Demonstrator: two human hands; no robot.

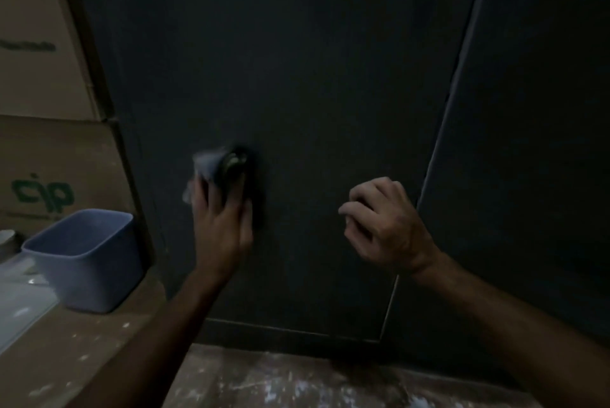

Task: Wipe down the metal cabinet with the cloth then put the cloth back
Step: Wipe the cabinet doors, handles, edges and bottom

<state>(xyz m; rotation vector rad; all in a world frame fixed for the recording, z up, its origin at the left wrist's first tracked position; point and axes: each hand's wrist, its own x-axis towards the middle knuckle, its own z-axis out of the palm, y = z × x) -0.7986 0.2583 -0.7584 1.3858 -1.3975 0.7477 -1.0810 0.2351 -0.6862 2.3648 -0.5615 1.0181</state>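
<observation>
- Pressing a pale cloth [202, 170] against the dark metal cabinet [330, 77], left of frame centre, right beside the round knob [236, 161] on the door; cloth bunched and blurred, probably mid-stroke around the fitting.
- Held by the left hand [221, 226], fingers spread flat over the fabric, likely to keep broad contact with the panel; exact grip under the palm not clear in the dim light.
- Hanging free to the right of centre, the right hand [383, 226]: loosely curled, empty, close to the door face and near the seam between panels [442, 130], perhaps ready to steady; touching or not, cannot tell.
- Waiting at lower left, a blue plastic tub [89, 262] on a speckled ledge [66, 358], just beside the cabinet's edge; plausibly the cloth's home once wiping ends.
- Stacked behind it at upper left, cardboard boxes [43, 150] with green lettering.
- Judged as still in the wiping stage; return of the cloth not yet begun.
</observation>
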